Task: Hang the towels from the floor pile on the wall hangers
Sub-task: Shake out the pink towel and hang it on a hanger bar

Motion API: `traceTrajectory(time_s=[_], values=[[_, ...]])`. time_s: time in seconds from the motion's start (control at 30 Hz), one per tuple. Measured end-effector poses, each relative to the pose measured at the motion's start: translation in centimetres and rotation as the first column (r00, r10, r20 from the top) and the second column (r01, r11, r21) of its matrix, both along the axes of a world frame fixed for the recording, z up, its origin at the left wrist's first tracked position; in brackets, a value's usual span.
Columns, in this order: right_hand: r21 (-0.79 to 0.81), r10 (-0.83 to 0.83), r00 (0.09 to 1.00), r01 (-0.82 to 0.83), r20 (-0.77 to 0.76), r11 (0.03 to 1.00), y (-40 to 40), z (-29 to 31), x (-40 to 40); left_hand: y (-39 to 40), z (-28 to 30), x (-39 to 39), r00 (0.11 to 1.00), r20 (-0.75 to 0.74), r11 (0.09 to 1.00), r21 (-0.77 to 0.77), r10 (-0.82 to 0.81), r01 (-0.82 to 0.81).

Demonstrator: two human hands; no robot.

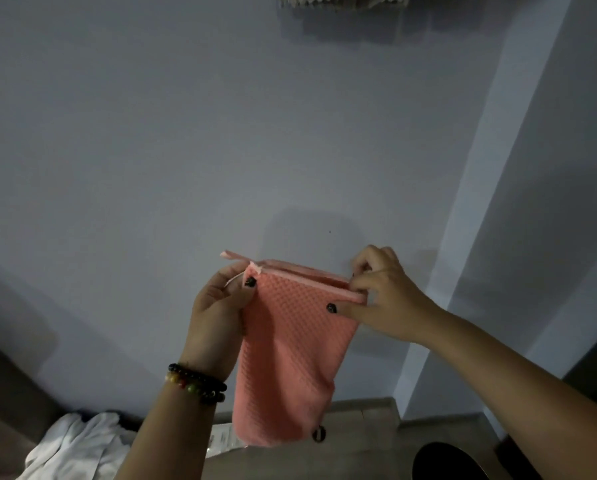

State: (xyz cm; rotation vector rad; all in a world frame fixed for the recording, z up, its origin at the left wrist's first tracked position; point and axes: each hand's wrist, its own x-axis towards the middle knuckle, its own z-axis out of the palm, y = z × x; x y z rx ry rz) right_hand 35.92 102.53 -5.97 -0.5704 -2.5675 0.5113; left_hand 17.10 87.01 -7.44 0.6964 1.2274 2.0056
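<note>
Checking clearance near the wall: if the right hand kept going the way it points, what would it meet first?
The right hand points left along the pink towel; likely the left hand gripping its other corner first, though depth is unclear.

A pale fringed cloth point(345, 0) is cut off by the top edge, a dark round object point(463, 462) by the bottom, and the white pile point(78, 445) partly behind the left forearm.

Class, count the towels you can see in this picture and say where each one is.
2. A pink towel held up before the wall by both hands; a white towel lies crumpled on the floor, bottom left. Others may be hidden.
</note>
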Motion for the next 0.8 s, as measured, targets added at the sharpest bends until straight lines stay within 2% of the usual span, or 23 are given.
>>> traceTrajectory(time_s=[0.07,0.13,0.3,0.4,0.5,0.67,0.8], values=[[-0.139,-0.041,0.999,0.042,0.015,0.989,-0.1,1.0,0.0,-0.2,-0.6,-0.5,0.985,-0.143,0.992,-0.06,0.098,-0.108],[-0.192,-0.046,0.998,0.054,0.046,0.98,-0.9,1.7,-0.4,-0.1,-1.6,-1.1,0.953,-0.264,0.975,-0.125,0.147,-0.185],[-0.125,-0.126,0.99,0.117,-0.068,0.985,-2.1,3.0,-1.9,-0.1,-3.3,-1.5,0.965,-0.249,0.958,-0.25,0.079,-0.142],[-0.173,-0.229,0.961,0.202,-0.153,0.964,-1.2,2.4,-2.2,-0.4,-3.5,-1.3,0.988,-0.15,0.975,-0.21,0.036,-0.068],[-0.408,-0.308,0.925,0.199,-0.222,0.891,-0.8,1.4,-2.2,-0.4,-3.1,-1.1,0.994,-0.095,0.985,-0.162,0.047,-0.062],[-0.565,-0.347,0.887,0.125,-0.306,0.816,-0.6,1.0,-2.6,0.3,-2.0,-0.5,0.973,-0.223,0.992,-0.094,0.056,-0.079],[-0.614,-0.365,0.836,0.043,-0.41,0.788,-0.9,1.8,-2.9,1.0,-0.8,-0.1,0.915,-0.402,0.99,-0.114,0.027,-0.08]])
